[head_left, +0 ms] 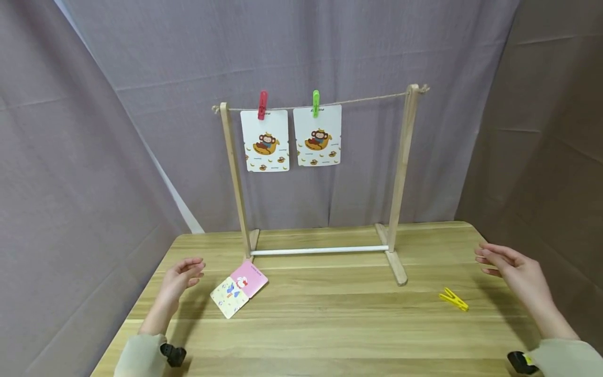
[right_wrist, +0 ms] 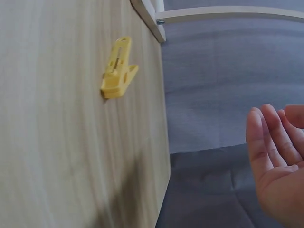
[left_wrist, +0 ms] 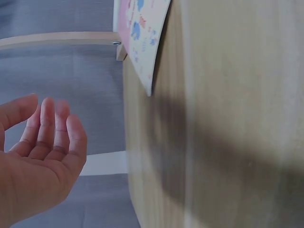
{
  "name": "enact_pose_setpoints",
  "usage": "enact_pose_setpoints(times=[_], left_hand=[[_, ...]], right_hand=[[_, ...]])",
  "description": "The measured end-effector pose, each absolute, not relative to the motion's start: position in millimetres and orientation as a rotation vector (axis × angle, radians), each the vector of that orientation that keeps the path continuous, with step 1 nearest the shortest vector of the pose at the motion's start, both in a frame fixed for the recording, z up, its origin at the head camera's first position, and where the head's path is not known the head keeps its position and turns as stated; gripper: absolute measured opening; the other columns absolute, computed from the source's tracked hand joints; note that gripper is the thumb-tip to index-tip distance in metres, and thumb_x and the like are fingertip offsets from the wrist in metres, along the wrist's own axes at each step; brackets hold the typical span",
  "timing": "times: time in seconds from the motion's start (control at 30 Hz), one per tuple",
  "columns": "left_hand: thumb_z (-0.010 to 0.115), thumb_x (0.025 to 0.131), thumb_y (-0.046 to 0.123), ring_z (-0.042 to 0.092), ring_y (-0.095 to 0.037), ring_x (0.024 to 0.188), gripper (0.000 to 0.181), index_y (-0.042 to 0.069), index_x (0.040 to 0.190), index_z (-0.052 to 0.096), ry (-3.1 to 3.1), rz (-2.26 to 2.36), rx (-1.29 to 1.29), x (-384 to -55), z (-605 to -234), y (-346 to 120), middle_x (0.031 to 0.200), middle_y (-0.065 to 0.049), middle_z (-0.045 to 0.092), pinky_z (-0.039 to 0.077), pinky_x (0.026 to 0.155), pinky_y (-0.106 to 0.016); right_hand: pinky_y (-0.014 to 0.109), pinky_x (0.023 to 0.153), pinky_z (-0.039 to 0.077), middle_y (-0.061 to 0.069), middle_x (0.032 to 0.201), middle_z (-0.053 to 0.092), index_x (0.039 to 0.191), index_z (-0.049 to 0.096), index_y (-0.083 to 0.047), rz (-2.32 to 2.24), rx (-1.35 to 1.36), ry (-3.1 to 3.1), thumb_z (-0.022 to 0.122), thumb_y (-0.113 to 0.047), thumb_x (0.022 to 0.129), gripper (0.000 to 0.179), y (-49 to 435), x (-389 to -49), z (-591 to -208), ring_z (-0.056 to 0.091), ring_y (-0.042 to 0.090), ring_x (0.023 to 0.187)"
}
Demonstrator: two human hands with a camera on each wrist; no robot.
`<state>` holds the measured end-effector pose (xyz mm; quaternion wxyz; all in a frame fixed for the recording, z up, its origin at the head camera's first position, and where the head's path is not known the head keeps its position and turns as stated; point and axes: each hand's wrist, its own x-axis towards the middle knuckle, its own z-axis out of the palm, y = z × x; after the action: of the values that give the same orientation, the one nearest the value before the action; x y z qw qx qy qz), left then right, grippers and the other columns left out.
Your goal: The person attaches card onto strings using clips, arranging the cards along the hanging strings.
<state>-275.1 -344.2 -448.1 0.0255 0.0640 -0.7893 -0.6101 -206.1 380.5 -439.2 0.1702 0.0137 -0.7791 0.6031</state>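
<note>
pink and pale yellow, a printed rectangular card (head_left: 239, 289) lay on the pale wood-grain table (head_left: 339, 324), just to the right of your left hand (head_left: 180, 280) and slightly nearer you. its long axis slanted from near left to far right, the pink end pointing toward the left foot of a light wooden rack (head_left: 402, 173). your left hand, the nearer of the two to this card, was raised above the table; its fingers were gently bent, the thumb apart from them, and it held nothing. on the other side, a yellow plastic v-shaped clothespin (head_left: 458, 301) lay to the left of your right hand (head_left: 518, 269) and nearer you, its long axis running from far left to near right. your right hand, the nearer to it, had relaxed, slightly bent fingers and touched nothing. beyond, on the rack's twine (head_left: 372, 99), a red plastic clothespin (head_left: 263, 104) clamped one white monkey-printed card (head_left: 266, 141) and a lime-green plastic clothespin (head_left: 316, 103) another.
</note>
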Motion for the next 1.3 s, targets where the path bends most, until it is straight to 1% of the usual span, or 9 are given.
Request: enact_pose_setpoints(times=[0.17,0.27,0.33,0.67,0.8,0.93,1.03,1.23,1.3], left_hand=[[0.062,0.102,0.020,0.065,-0.018,0.096,0.044,-0.007,0.135,0.051,-2.480,-1.855,0.192,-277,-456,-340,0.116,-0.008,0.067,0.055,0.085,-0.032],[0.061,0.102,0.018,0.064,-0.019,0.094,0.043,-0.008,0.135,0.051,-2.499,-1.857,0.193,-280,-461,-338,0.114,-0.008,0.066,0.054,0.083,-0.032],[0.061,0.102,0.017,0.062,-0.018,0.092,0.044,-0.009,0.135,0.050,-2.517,-1.856,0.189,-282,-463,-336,0.116,-0.011,0.065,0.054,0.082,-0.031],[0.059,0.101,0.012,0.057,-0.017,0.083,0.044,-0.012,0.137,0.047,-2.611,-1.823,0.146,-295,-468,-329,0.117,-0.017,0.064,0.048,0.071,-0.027],[0.058,0.102,0.012,0.059,-0.019,0.086,0.046,-0.012,0.138,0.044,-2.660,-1.829,0.115,-298,-471,-325,0.122,-0.024,0.061,0.048,0.072,-0.027],[0.057,0.102,0.012,0.060,-0.019,0.085,0.047,-0.013,0.138,0.043,-2.683,-1.834,0.091,-301,-474,-323,0.125,-0.027,0.060,0.048,0.072,-0.027],[0.058,0.101,0.011,0.060,-0.018,0.082,0.046,-0.014,0.137,0.044,-2.687,-1.847,0.076,-303,-476,-321,0.121,-0.026,0.061,0.049,0.072,-0.026],[0.060,0.099,0.010,0.055,-0.015,0.081,0.045,-0.014,0.135,0.047,-2.708,-1.862,0.055,-309,-479,-316,0.107,-0.014,0.064,0.048,0.071,-0.025],[0.060,0.099,0.010,0.055,-0.015,0.082,0.045,-0.015,0.134,0.047,-2.714,-1.866,0.040,-310,-480,-315,0.106,-0.013,0.064,0.048,0.072,-0.026]], right_hand=[[0.019,0.068,0.057,-0.021,0.105,0.072,0.118,0.069,-0.029,1.684,0.054,-2.257,0.062,-0.015,0.102,0.022,382,-204,-450,0.070,-0.004,0.087],[0.018,0.068,0.056,-0.023,0.104,0.071,0.115,0.068,-0.033,1.698,0.039,-2.262,0.062,-0.015,0.102,0.024,383,-205,-454,0.069,-0.004,0.086],[0.017,0.068,0.055,-0.025,0.104,0.071,0.114,0.067,-0.035,1.696,0.036,-2.275,0.061,-0.015,0.102,0.024,383,-205,-456,0.068,-0.005,0.085],[0.020,0.073,0.057,-0.025,0.105,0.070,0.115,0.069,-0.030,1.698,0.052,-2.337,0.062,-0.018,0.102,0.019,379,-207,-470,0.067,-0.006,0.091],[0.020,0.074,0.057,-0.026,0.106,0.069,0.116,0.069,-0.031,1.713,0.034,-2.358,0.062,-0.020,0.102,0.019,378,-208,-475,0.067,-0.006,0.090],[0.021,0.073,0.057,-0.026,0.106,0.069,0.117,0.070,-0.030,1.710,0.027,-2.364,0.063,-0.021,0.102,0.019,377,-207,-479,0.067,-0.006,0.089],[0.021,0.073,0.057,-0.027,0.106,0.069,0.117,0.071,-0.029,1.712,0.026,-2.358,0.063,-0.021,0.102,0.019,376,-207,-480,0.067,-0.007,0.089],[0.019,0.073,0.056,-0.027,0.106,0.068,0.120,0.071,-0.017,1.723,0.046,-2.332,0.062,-0.016,0.102,0.021,376,-206,-483,0.067,-0.007,0.090],[0.019,0.073,0.056,-0.026,0.106,0.069,0.120,0.071,-0.015,1.735,0.058,-2.317,0.062,-0.013,0.102,0.021,376,-207,-485,0.067,-0.006,0.091]])
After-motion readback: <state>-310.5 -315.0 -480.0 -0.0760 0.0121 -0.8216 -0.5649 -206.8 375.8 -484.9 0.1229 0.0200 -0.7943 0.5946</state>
